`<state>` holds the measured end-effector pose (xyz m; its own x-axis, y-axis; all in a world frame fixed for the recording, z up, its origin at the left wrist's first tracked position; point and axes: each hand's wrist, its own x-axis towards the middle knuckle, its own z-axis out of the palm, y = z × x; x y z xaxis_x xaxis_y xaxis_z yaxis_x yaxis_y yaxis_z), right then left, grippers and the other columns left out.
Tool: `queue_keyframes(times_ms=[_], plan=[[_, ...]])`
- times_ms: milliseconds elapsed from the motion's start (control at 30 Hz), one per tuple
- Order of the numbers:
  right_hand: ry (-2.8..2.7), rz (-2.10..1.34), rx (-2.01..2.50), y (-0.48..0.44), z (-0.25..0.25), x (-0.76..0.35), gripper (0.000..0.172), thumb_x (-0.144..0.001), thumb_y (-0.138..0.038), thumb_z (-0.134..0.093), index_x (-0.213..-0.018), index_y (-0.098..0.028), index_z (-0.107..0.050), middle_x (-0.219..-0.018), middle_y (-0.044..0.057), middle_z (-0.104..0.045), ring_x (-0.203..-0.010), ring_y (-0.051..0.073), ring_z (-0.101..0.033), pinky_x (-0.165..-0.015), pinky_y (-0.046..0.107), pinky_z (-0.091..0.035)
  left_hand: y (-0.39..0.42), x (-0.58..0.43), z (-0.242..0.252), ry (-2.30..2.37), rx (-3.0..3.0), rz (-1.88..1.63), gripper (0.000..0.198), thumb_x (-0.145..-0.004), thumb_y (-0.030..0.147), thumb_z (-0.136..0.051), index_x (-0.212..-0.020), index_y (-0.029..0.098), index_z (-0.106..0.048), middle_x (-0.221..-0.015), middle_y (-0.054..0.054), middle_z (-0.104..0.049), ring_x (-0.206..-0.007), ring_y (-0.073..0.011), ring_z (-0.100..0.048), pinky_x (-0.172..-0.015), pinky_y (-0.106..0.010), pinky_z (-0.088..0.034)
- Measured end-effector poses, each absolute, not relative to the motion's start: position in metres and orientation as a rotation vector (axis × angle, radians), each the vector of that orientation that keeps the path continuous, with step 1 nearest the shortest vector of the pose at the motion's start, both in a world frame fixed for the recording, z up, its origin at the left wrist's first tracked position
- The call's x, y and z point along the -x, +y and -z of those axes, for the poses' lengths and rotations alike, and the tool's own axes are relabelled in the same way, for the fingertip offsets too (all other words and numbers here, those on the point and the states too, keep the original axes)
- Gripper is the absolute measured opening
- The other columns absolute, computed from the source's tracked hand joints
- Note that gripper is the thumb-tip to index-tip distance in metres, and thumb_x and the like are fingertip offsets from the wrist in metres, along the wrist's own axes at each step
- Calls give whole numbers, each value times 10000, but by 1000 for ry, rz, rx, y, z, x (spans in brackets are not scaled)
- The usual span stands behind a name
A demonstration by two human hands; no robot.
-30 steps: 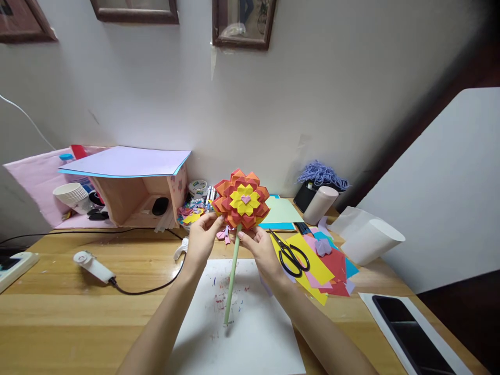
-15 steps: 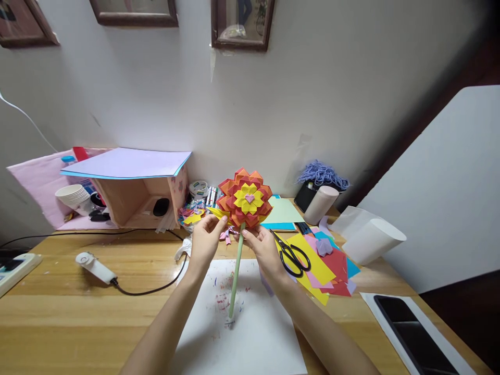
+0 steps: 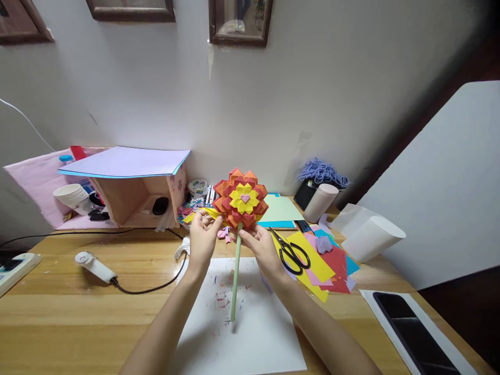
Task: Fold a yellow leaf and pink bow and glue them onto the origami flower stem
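The folded-paper flower (image 3: 240, 196) is held above a white sheet (image 3: 269, 338), its green stem (image 3: 236, 278) running steeply downward, with the right hand (image 3: 262, 247), nearer the stem, pinching its top and the left hand (image 3: 203, 237) pinching a yellow paper piece (image 3: 213, 212) beside the flower.

One flower (image 3: 241, 198), two hands (image 3: 203, 237), three frames (image 3: 239, 23)

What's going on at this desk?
Someone is holding up a paper flower over a white sheet with colored marks. The right hand holds the green stem near its top. The left hand is at a yellow petal by the bloom's edge; whether it grips it is hard to tell. Black scissors lie on colored paper to the right.
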<state>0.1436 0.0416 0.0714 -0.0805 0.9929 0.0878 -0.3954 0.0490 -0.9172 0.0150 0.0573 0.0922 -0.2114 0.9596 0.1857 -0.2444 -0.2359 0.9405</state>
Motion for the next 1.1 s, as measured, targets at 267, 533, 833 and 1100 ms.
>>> queue_keyframes(times_ms=[267, 533, 833, 1100], plan=[[-1012, -1396, 837, 39, -78, -142, 315, -679, -332, -677, -925, -154, -597, -887, 74, -698, -821, 224, -663, -791, 389, -524, 57, -13, -93, 1091, -1100, -1636, 294, -654, 287, -664, -884, 163, -529, -827, -43, -667, -785, -160, -632, -729, -255, -473], [-1029, -1402, 813, 40, -73, -143, 302, -698, -303, -664, -946, -145, -595, -914, 73, -688, -804, 217, -664, -782, 388, -528, 60, -12, -91, 1077, -1066, -1617, 298, -644, 294, -663, -885, 132, -598, -876, -63, -665, -805, -171, -609, -717, -260, -464], [-1035, -1430, 788, 41, -76, -145, 324, -697, -304, -672, -977, -151, -615, -1019, 88, -670, -918, 235, -637, -823, 385, -510, 57, -10, -94, 1185, -1047, -1564, 252, -645, 298, -644, -826, 130, -600, -703, -13, -628, -685, -144, -588, -672, -255, -456], [-1031, -1438, 808, 42, -76, -147, 315, -679, -302, -689, -946, -145, -632, -951, 87, -691, -837, 233, -663, -808, 399, -512, 61, -8, -90, 1146, -1067, -1525, 269, -674, 283, -612, -886, 120, -585, -792, -32, -640, -767, -164, -596, -716, -278, -456]])
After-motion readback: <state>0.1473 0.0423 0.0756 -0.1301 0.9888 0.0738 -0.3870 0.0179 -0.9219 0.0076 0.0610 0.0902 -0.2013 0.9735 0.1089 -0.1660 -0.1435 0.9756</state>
